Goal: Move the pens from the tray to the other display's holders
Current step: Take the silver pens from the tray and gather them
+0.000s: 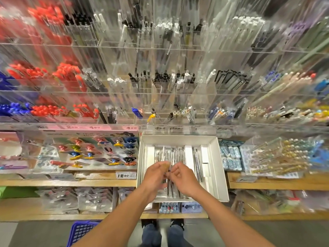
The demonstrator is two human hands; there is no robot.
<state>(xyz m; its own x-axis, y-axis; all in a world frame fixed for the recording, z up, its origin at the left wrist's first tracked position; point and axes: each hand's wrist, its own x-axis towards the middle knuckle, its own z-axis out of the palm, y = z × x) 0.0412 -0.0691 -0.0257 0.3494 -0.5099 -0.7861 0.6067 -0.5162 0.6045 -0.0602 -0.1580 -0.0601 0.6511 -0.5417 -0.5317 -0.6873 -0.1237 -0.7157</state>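
Silver pens (173, 157) lie lengthwise in a white tray (219, 168) right under both hands, slim and shiny, packed side by side. Left hand (154, 175) curls around a few of them, fingers bent; right hand (183, 177) pinches a dark-tipped pen close beside it, knuckles nearly touching. Beyond the hands, clear acrylic holders (165, 90) rise in rows, blurred. How many pens each hand holds, hard to say.
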